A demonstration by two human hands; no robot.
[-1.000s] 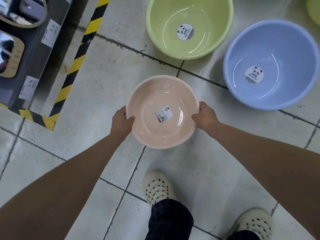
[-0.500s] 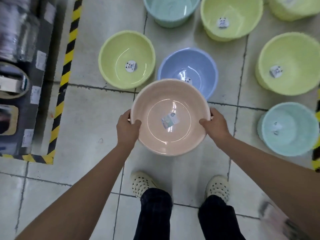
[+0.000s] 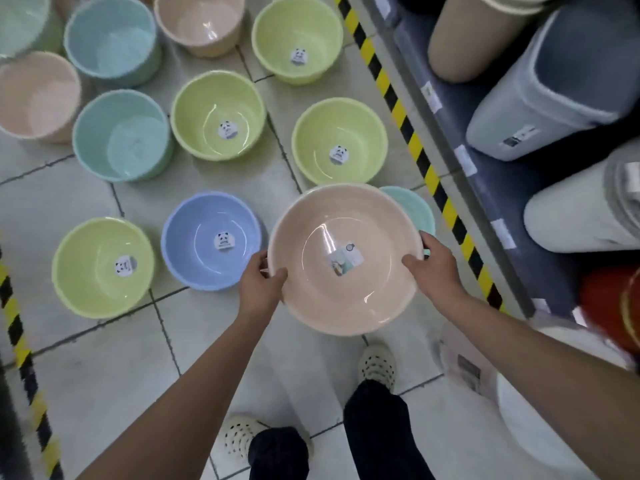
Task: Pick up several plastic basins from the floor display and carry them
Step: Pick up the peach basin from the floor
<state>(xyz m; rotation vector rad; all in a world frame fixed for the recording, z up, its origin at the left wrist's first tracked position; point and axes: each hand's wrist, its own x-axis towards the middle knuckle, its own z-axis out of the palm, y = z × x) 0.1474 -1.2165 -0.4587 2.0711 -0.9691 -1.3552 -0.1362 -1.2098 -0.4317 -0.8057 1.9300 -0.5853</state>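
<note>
Both hands grip peach basin (image 3: 346, 299); panda sticker (image 3: 224, 241), text unreadable.

Held load: both hands grip a peach basin (image 3: 346, 261) above the floor, hiding most of a teal basin (image 3: 415, 209) below
Left side: blue basin (image 3: 211, 240) just beside the left hand (image 3: 261, 285); green basin (image 3: 102, 266) further left
Ahead: green, teal and peach basins crowd the floor, narrow tile gaps between them
Right side: striped floor tape (image 3: 415, 147), then a shelf (image 3: 485, 168) stacked with bins, close to the right hand (image 3: 436, 270)
Open floor: bare tiles (image 3: 138, 358) near the feet, lower left
</note>
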